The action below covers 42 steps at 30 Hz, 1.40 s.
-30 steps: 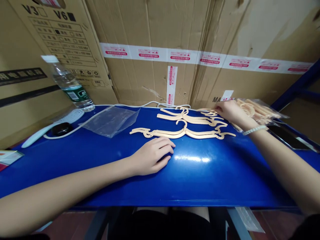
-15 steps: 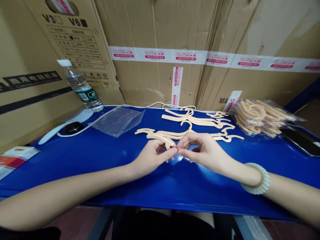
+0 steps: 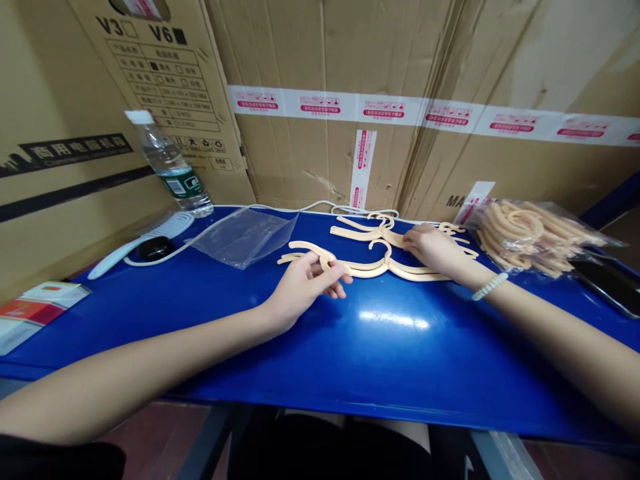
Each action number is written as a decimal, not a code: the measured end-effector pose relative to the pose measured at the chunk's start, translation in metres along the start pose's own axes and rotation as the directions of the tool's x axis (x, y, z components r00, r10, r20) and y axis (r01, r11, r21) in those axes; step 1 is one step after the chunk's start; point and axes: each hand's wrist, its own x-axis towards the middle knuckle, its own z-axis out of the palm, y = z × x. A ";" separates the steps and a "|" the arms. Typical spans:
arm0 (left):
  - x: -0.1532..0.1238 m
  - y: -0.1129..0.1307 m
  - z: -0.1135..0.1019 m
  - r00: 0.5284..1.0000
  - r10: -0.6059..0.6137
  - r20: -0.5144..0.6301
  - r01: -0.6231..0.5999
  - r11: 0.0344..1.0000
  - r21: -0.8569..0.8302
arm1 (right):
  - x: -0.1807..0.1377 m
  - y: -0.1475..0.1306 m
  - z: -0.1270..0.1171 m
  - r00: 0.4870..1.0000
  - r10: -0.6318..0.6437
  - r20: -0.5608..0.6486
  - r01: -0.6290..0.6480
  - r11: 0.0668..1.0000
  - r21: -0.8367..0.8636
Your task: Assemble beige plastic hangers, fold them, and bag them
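My left hand (image 3: 313,283) pinches a curved beige hanger piece (image 3: 306,247) between thumb and fingers, a little above the blue table (image 3: 320,347). Just behind it lies a beige folding hanger (image 3: 367,272) with its hook toward the back. My right hand (image 3: 437,250) reaches over the hangers on the right, back of the hand up, its fingers curled down and together. Its fingertips touch the arm of the rear hanger (image 3: 355,233); what they hold is hidden. More beige hanger parts (image 3: 450,228) show beyond this hand.
Bagged beige hanger parts (image 3: 530,233) lie at right beside a black phone (image 3: 610,283). An empty clear bag (image 3: 243,237), a water bottle (image 3: 175,170), a light blue hairbrush (image 3: 145,243), a black oval object (image 3: 155,249) and a printed packet (image 3: 40,310) are at left. Cardboard boxes (image 3: 310,153) stand behind.
My hands have parted. The right hand has moved right and back to the hangers; the left still holds the curved piece, slightly further left. The view has shifted a little.
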 end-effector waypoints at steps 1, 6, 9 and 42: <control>0.001 0.002 -0.001 1.000 0.008 -0.012 -0.008 1.000 -0.013 | 0.001 0.002 0.002 1.000 -0.002 -0.008 0.002 1.000 0.018; 0.007 0.009 -0.010 0.998 0.014 -0.067 -0.019 0.997 -0.079 | 0.005 0.006 -0.004 0.997 0.018 -0.076 -0.009 0.994 0.112; 0.011 0.009 -0.014 0.994 0.028 -0.104 -0.042 0.990 -0.138 | 0.000 0.004 -0.020 0.988 0.069 -0.137 -0.036 0.973 0.226; 0.005 -0.004 -0.010 0.986 -0.155 -0.058 0.125 0.926 -0.355 | -0.071 -0.034 -0.045 0.961 0.024 -0.274 0.121 0.857 0.500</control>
